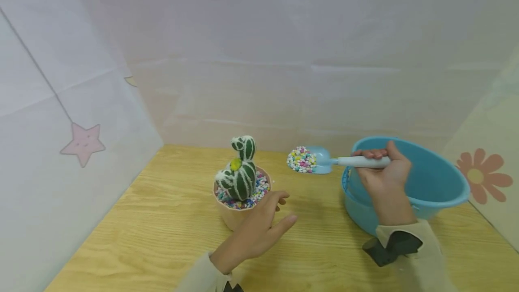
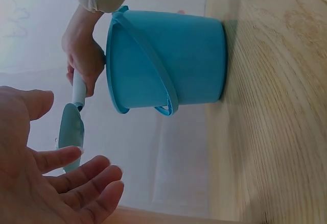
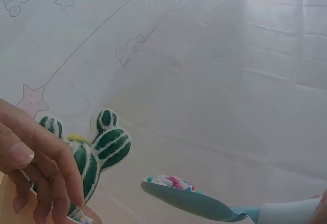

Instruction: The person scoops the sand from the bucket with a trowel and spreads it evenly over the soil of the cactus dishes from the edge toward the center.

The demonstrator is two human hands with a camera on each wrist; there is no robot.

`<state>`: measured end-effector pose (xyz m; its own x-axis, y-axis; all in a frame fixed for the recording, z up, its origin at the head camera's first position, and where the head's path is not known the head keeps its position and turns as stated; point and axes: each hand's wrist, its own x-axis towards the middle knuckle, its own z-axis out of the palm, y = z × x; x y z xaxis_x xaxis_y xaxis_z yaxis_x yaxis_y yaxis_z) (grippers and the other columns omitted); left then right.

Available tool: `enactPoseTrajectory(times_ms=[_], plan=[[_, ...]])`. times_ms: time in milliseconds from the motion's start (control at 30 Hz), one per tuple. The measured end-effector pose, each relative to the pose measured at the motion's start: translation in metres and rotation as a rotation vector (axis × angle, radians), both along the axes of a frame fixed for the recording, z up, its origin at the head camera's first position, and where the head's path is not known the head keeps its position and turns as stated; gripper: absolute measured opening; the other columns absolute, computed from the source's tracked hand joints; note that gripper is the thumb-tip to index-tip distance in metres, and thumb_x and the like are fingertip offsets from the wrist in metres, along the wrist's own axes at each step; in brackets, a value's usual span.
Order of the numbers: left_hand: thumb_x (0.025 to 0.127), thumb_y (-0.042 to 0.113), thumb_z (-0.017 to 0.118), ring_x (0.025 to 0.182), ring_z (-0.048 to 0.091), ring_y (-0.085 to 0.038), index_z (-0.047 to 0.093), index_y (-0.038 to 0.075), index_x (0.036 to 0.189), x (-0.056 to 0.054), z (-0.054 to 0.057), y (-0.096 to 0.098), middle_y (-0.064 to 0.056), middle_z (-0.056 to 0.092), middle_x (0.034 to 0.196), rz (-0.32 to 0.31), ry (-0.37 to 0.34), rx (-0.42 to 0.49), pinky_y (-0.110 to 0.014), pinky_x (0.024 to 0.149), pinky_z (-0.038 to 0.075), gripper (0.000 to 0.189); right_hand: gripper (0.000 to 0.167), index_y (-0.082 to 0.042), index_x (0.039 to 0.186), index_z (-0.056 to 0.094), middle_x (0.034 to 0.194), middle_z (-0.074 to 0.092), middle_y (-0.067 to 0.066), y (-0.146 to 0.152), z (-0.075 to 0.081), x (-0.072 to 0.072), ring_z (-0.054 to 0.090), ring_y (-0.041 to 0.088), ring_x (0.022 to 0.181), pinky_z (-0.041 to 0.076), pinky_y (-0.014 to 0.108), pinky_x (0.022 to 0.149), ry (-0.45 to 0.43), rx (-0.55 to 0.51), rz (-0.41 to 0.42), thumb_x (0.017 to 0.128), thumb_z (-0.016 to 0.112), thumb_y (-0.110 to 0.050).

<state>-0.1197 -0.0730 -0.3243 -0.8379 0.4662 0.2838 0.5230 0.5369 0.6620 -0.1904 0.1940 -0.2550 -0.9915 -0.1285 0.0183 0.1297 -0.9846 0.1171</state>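
Note:
My right hand (image 1: 385,172) grips the white handle of a small blue scoop (image 1: 323,160), held level in the air with its blade toward the left. Colourful pebbles (image 1: 302,160) fill the blade. To the left stands a pale pink pot (image 1: 231,216) with a green, white-striped cactus (image 1: 242,179) set in pebbles of similar colours. Beside the pot's near right side is my left hand (image 1: 263,229), fingers relaxed and apart, holding nothing. In the left wrist view its palm and loosely bent fingers show in front of the scoop.
A blue bucket (image 1: 435,177) with a handle stands on the right, under my right forearm. The wooden table (image 1: 316,256) carries everything. Pale printed sheets (image 1: 259,80) hang behind and at both sides, close to the table's edges. A stray pebble (image 1: 273,181) shows by the pot rim.

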Motion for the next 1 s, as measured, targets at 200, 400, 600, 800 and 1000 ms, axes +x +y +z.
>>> enactPoseTrajectory(times_ms=[200, 400, 600, 800, 1000], plan=[[0.1, 0.045, 0.042, 0.109, 0.054, -0.018, 0.043, 0.006, 0.135, 0.004, -0.004, -0.012, -0.006, 0.054, 0.123, -0.01, -0.007, 0.004, -0.031, 0.091, 0.049, 0.052, 0.043, -0.002, 0.065, 0.04, 0.056, 0.039, 0.015, -0.011, -0.001, -0.001, 0.033, 0.031, 0.052, 0.032, 0.04, 0.071, -0.014, 0.017, -0.005, 0.1, 0.047, -0.025], [0.101, 0.04, 0.043, 0.11, 0.054, -0.02, 0.043, 0.004, 0.134, 0.011, -0.008, -0.022, -0.006, 0.054, 0.12, -0.018, -0.01, 0.023, -0.034, 0.093, 0.049, 0.049, 0.041, -0.003, 0.067, 0.04, 0.056, 0.039, 0.015, -0.024, -0.003, 0.001, 0.034, 0.03, 0.052, 0.032, 0.04, 0.071, -0.018, 0.034, -0.007, 0.101, 0.047, -0.024], [0.101, 0.041, 0.042, 0.115, 0.05, -0.022, 0.04, 0.005, 0.136, 0.021, -0.011, -0.038, -0.007, 0.051, 0.124, -0.022, -0.088, 0.074, -0.037, 0.097, 0.048, 0.05, 0.04, -0.004, 0.067, 0.04, 0.057, 0.038, 0.014, -0.037, -0.005, 0.003, 0.034, 0.029, 0.052, 0.033, 0.04, 0.067, -0.044, 0.033, 0.012, 0.1, 0.048, -0.025], [0.101, 0.038, 0.046, 0.112, 0.05, -0.024, 0.043, 0.006, 0.134, 0.028, -0.009, -0.058, -0.01, 0.053, 0.122, 0.037, -0.114, 0.086, -0.039, 0.088, 0.049, 0.046, 0.042, -0.004, 0.065, 0.04, 0.056, 0.039, 0.013, -0.046, -0.009, 0.007, 0.035, 0.029, 0.051, 0.034, 0.041, 0.067, -0.05, 0.072, 0.009, 0.1, 0.049, -0.024], [0.1, 0.033, 0.049, 0.108, 0.054, -0.021, 0.049, 0.009, 0.129, 0.031, -0.009, -0.075, -0.007, 0.059, 0.118, 0.1, -0.129, 0.104, -0.031, 0.085, 0.049, 0.038, 0.042, -0.005, 0.065, 0.04, 0.056, 0.039, 0.012, -0.053, -0.013, 0.009, 0.036, 0.027, 0.052, 0.034, 0.039, 0.068, -0.09, 0.109, -0.003, 0.1, 0.05, -0.025]])
